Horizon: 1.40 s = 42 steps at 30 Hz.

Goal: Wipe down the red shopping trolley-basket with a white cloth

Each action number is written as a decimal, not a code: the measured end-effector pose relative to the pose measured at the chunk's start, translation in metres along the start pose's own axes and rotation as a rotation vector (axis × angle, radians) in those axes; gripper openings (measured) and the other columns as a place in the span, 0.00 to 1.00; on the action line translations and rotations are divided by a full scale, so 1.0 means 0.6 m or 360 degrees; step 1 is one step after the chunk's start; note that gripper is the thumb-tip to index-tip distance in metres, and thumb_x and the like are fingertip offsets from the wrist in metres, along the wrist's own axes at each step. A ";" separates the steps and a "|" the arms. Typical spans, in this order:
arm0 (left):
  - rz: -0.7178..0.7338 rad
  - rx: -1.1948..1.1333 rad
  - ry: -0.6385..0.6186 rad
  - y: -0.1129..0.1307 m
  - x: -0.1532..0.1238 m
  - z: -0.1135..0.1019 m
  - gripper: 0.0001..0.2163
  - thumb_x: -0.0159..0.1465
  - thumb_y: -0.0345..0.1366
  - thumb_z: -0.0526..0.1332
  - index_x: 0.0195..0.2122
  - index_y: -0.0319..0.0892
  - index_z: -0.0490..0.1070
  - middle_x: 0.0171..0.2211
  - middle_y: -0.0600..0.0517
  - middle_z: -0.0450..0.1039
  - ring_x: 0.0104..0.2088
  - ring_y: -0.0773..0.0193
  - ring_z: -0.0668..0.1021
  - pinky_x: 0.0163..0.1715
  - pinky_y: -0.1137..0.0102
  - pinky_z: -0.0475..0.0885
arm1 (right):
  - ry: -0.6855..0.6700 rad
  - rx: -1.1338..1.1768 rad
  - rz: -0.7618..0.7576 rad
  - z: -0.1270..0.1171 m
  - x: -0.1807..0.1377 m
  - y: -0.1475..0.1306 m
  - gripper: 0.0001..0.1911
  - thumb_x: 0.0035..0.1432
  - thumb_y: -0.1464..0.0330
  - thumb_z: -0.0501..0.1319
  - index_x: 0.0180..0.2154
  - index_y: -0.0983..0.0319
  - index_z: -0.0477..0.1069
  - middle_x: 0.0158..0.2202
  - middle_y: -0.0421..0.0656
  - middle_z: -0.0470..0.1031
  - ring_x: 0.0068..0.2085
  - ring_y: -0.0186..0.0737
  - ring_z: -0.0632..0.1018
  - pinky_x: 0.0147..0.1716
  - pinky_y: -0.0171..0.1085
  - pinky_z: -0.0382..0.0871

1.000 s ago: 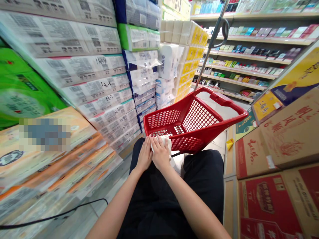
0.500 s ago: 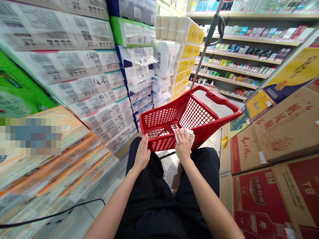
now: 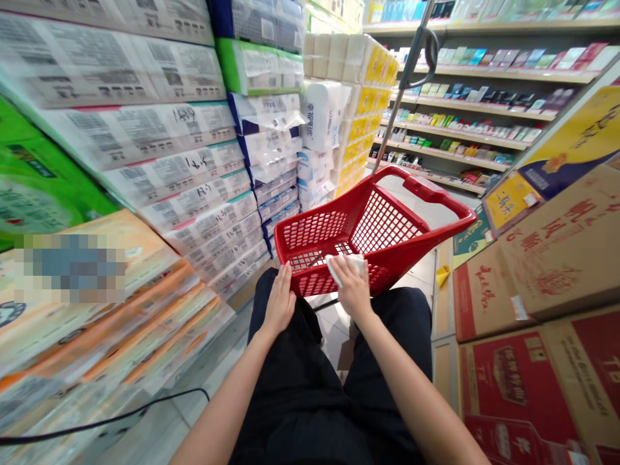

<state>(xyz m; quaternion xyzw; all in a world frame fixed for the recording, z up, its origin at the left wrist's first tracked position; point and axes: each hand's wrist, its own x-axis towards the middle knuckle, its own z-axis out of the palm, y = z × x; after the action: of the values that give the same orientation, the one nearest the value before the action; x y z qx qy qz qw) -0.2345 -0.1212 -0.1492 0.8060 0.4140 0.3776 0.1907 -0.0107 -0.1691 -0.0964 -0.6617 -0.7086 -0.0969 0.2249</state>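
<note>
A red plastic shopping basket (image 3: 387,271) with grid-like side openings stands tilted in front of my knees. My left hand (image 3: 281,300) lies against its near left corner, fingers stretched out and close together, the tips at the rim. Under my right hand (image 3: 352,287) is a folded white cloth (image 3: 361,261), pressed on the near side's top rim. The fingers bend over the cloth, and its underside is hidden. The basket's red handle (image 3: 438,194) rises at the far right.
Wrapped paper packs (image 3: 194,155) are stacked at the left, with orange packs (image 3: 159,310) nearer. Cardboard cartons (image 3: 542,258) stand at the right. A metal pole (image 3: 402,90) leans behind the basket, before stocked shelves (image 3: 484,106). A black cable (image 3: 145,407) runs at lower left.
My right hand has slid left along the basket's near rim with the white cloth. My left hand stays at the corner. The whole view has shifted slightly.
</note>
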 end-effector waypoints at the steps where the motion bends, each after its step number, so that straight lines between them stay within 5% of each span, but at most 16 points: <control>1: -0.0003 -0.0011 0.0004 0.001 0.000 0.000 0.37 0.61 0.22 0.48 0.70 0.49 0.37 0.71 0.51 0.41 0.70 0.57 0.46 0.68 0.52 0.47 | 0.0030 -0.0055 0.0064 -0.011 0.000 0.030 0.34 0.57 0.78 0.48 0.65 0.53 0.56 0.65 0.39 0.63 0.68 0.39 0.57 0.67 0.54 0.24; 4: -0.0002 -0.0031 0.0012 0.002 0.001 0.000 0.36 0.62 0.22 0.47 0.70 0.49 0.37 0.71 0.51 0.41 0.70 0.57 0.47 0.68 0.51 0.46 | 0.0088 -0.0179 0.0236 -0.035 0.001 0.088 0.35 0.55 0.78 0.48 0.64 0.54 0.58 0.65 0.39 0.63 0.68 0.40 0.57 0.67 0.56 0.27; 6: -0.0004 -0.0038 0.0018 0.002 0.000 0.000 0.36 0.62 0.23 0.48 0.70 0.49 0.37 0.71 0.51 0.41 0.70 0.56 0.47 0.68 0.51 0.47 | 0.0105 -0.0176 0.0378 -0.034 0.005 0.084 0.36 0.53 0.78 0.49 0.63 0.55 0.59 0.65 0.40 0.63 0.68 0.42 0.56 0.67 0.57 0.29; 9: 0.0001 -0.0040 0.0022 0.000 -0.001 0.001 0.36 0.62 0.23 0.48 0.70 0.50 0.36 0.71 0.51 0.42 0.70 0.56 0.47 0.68 0.50 0.47 | 0.0078 -0.0066 0.0467 -0.007 0.011 0.016 0.35 0.53 0.78 0.49 0.63 0.56 0.60 0.65 0.42 0.63 0.69 0.43 0.55 0.66 0.57 0.29; 14: 0.0073 -0.0015 -0.0017 -0.011 -0.004 0.001 0.35 0.64 0.27 0.49 0.70 0.48 0.35 0.71 0.48 0.40 0.70 0.55 0.46 0.67 0.49 0.47 | -0.0074 0.0199 0.0085 0.049 0.010 -0.142 0.32 0.59 0.75 0.50 0.65 0.57 0.56 0.65 0.44 0.62 0.69 0.42 0.53 0.67 0.55 0.26; 17: 0.0094 0.0014 -0.0034 -0.015 -0.005 -0.001 0.34 0.66 0.30 0.50 0.70 0.47 0.36 0.71 0.47 0.41 0.70 0.54 0.47 0.67 0.48 0.48 | -0.0124 0.0274 -0.0095 0.052 0.007 -0.174 0.31 0.61 0.73 0.51 0.66 0.57 0.54 0.66 0.44 0.61 0.69 0.41 0.53 0.67 0.53 0.24; 22: 0.0033 0.0004 -0.0011 -0.003 -0.001 -0.003 0.37 0.61 0.23 0.48 0.70 0.48 0.37 0.71 0.50 0.42 0.70 0.57 0.47 0.68 0.51 0.47 | -0.0108 0.0160 -0.0168 0.021 0.003 -0.089 0.32 0.61 0.76 0.49 0.65 0.52 0.54 0.65 0.39 0.62 0.68 0.38 0.56 0.66 0.53 0.22; 28: 0.0000 -0.0032 0.0015 0.003 0.001 -0.002 0.37 0.61 0.22 0.48 0.70 0.49 0.38 0.71 0.51 0.42 0.70 0.56 0.48 0.68 0.51 0.47 | 0.0072 -0.0136 0.0190 -0.037 0.002 0.086 0.35 0.55 0.78 0.49 0.64 0.53 0.58 0.64 0.38 0.63 0.68 0.39 0.57 0.67 0.54 0.27; 31: 0.0011 -0.0046 0.0025 0.003 0.001 -0.002 0.37 0.61 0.22 0.48 0.70 0.50 0.38 0.71 0.52 0.42 0.70 0.56 0.48 0.68 0.51 0.47 | 0.0164 -0.0124 0.0409 -0.045 0.012 0.110 0.34 0.54 0.77 0.49 0.62 0.54 0.61 0.64 0.39 0.64 0.67 0.42 0.58 0.66 0.57 0.28; 35: 0.0019 -0.0056 0.0003 0.003 0.001 -0.005 0.37 0.61 0.22 0.48 0.70 0.50 0.37 0.71 0.51 0.42 0.70 0.56 0.48 0.68 0.50 0.47 | 0.0154 0.0033 0.0557 -0.010 0.024 0.026 0.33 0.53 0.77 0.50 0.60 0.57 0.64 0.63 0.42 0.65 0.68 0.45 0.56 0.65 0.60 0.26; 39: 0.0045 -0.0049 -0.0006 -0.007 -0.002 -0.003 0.36 0.62 0.24 0.48 0.70 0.49 0.37 0.71 0.50 0.42 0.70 0.56 0.47 0.68 0.50 0.46 | -0.0009 0.0218 0.0213 0.035 0.019 -0.109 0.31 0.57 0.76 0.52 0.62 0.57 0.61 0.65 0.43 0.63 0.68 0.44 0.55 0.66 0.57 0.24; 42: 0.0095 -0.0024 -0.0016 -0.014 -0.004 -0.001 0.35 0.64 0.28 0.50 0.70 0.48 0.37 0.71 0.48 0.42 0.70 0.55 0.47 0.67 0.49 0.48 | -0.0089 0.0287 0.0014 0.049 0.011 -0.163 0.30 0.61 0.73 0.52 0.64 0.57 0.58 0.65 0.44 0.61 0.69 0.42 0.54 0.67 0.54 0.24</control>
<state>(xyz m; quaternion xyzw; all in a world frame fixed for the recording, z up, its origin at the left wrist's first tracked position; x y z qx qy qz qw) -0.2404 -0.1182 -0.1554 0.8184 0.3861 0.3822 0.1875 -0.1126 -0.1603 -0.1038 -0.6444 -0.7175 -0.0133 0.2640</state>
